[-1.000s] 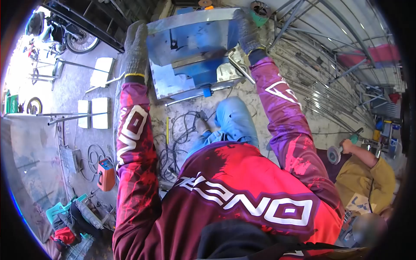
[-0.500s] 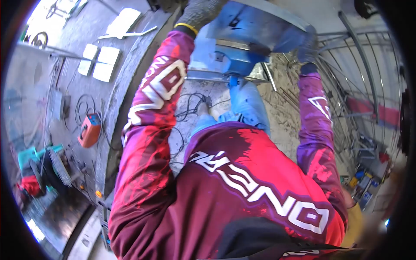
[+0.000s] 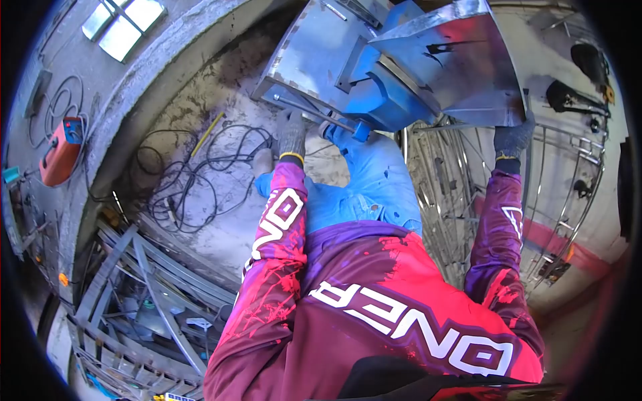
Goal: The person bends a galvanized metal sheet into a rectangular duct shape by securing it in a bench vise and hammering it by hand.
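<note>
A blue machine [image 3: 382, 100] with a grey sheet-metal box [image 3: 304, 57] and a flared metal hopper [image 3: 461, 63] stands in front of my legs. My right hand [image 3: 513, 137], in a dark knit glove, is closed around the hopper's lower right corner, its fingers partly hidden behind the sheet. My gloved left hand [image 3: 292, 137] is at the box's lower edge, by a metal rod [image 3: 314, 111]. Its fingertips overlap that edge, and I cannot tell whether they grip it.
Black cables [image 3: 190, 170] lie coiled on the dirty floor at left, beside a yellow strip [image 3: 208, 134]. An orange box-shaped unit [image 3: 61, 152] stands beyond a concrete ledge [image 3: 110, 127]. Metal bars [image 3: 160, 287] are heaped at lower left; a metal rack [image 3: 552, 194] stands at right.
My left hand has come down from the machine's upper left to its lower edge. The machine now appears tilted and turned. My right hand stays at the hopper, and my view has shifted.
</note>
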Tool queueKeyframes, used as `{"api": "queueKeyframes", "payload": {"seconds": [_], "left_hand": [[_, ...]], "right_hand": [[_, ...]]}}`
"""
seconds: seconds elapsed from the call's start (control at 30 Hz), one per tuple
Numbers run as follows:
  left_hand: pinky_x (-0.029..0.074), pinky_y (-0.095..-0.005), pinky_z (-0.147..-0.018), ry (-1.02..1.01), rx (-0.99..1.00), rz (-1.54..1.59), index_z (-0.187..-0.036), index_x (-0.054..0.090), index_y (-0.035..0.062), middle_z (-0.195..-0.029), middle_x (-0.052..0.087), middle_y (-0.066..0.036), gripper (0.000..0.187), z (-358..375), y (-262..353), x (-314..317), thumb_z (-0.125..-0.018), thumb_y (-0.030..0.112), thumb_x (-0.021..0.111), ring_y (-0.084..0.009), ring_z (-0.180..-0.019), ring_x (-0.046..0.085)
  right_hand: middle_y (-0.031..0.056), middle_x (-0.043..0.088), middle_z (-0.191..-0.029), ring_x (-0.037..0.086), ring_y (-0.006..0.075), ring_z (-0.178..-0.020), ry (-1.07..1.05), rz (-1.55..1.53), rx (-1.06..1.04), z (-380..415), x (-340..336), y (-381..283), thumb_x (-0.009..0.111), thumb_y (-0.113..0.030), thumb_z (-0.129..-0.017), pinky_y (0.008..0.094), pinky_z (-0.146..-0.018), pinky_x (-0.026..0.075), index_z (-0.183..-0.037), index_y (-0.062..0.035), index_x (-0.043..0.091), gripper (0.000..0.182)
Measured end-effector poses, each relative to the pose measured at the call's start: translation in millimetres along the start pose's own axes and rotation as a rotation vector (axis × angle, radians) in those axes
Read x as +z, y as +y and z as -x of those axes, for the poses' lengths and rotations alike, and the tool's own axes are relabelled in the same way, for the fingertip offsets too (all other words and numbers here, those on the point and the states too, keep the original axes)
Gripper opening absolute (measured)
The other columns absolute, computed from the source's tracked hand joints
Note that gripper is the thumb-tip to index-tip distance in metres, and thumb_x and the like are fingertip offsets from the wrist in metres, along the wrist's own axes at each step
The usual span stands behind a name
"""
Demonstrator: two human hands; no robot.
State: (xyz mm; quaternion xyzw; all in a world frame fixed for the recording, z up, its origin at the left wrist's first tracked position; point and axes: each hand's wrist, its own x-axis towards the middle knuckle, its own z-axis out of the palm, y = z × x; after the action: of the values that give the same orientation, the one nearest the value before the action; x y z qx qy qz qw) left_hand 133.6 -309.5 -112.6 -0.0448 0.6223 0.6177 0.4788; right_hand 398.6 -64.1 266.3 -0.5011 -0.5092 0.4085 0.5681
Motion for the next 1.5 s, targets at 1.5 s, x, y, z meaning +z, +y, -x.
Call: {"api": "queueKeyframes", "payload": {"seconds": [1.5], "left_hand": [[0.040,-0.0495,-0.106,-0.380,-0.003,-1.288,-0.124,0.061,0.0178,-0.137,0.054,-0.012,0.036,-79.5,-193.2,73.4,-0.098,0.027,0.037,-0.0382,-0.117,0.059]], "right_hand": [[0.0126,0.063,-0.119,0.061,0.0243,-0.109,-0.645,1.558,-0.667,-1.5,94.9,-83.1,0.060,0.002,-0.084,0.0339,-0.094,0.046,-0.130,-0.0022,0.055,0.047]]}}
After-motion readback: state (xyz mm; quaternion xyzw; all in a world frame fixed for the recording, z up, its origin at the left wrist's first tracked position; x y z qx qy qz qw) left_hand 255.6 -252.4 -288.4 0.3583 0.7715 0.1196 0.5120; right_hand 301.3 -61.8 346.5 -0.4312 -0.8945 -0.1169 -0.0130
